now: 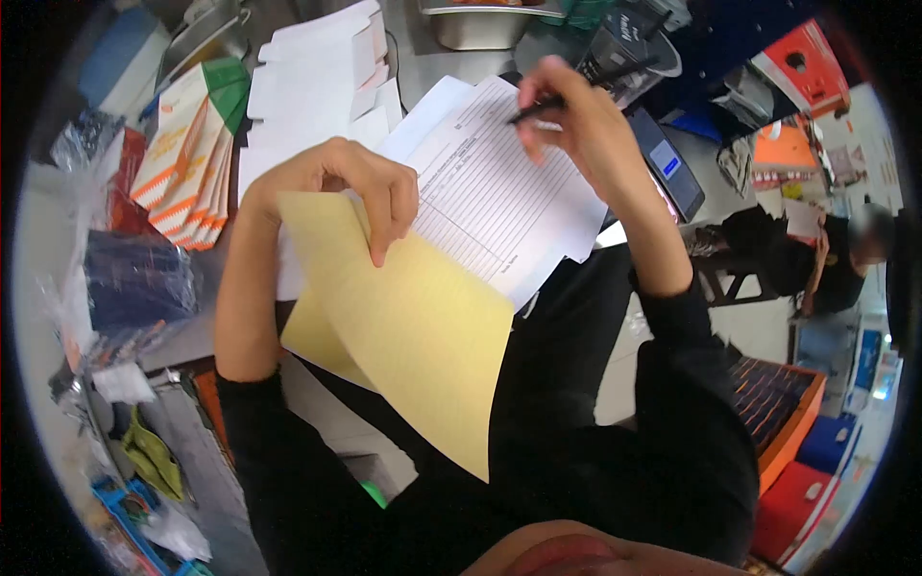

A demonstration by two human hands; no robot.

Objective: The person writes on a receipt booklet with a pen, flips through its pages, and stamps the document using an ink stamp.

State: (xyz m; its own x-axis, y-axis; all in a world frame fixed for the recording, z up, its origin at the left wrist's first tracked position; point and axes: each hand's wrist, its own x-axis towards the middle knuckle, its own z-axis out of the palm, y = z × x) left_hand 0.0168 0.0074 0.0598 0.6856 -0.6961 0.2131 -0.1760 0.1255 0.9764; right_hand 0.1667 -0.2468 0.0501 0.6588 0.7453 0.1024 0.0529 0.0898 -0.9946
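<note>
A yellow sheet of paper (423, 307) is pinched by my left hand (363, 182), its lower part curling down over my lap. Beneath and beside it lies a white printed form (509, 197) with ruled lines and a table section. My right hand (581, 115) grips a black pen (540, 108) above the form's upper right part. The pen's tip is close to the paper; whether it touches I cannot tell. Just right of my right wrist is a phone-like device (667, 165) with a lit screen.
Flattened white cartons (312, 72) and orange-and-white packets (187, 158) lie on the left. A metal pan (480, 29) and a dark-printed plastic cup (624, 48) stand at the back. Plastic-wrapped dark goods (134, 278) sit far left. Another person (836, 259) is at the right.
</note>
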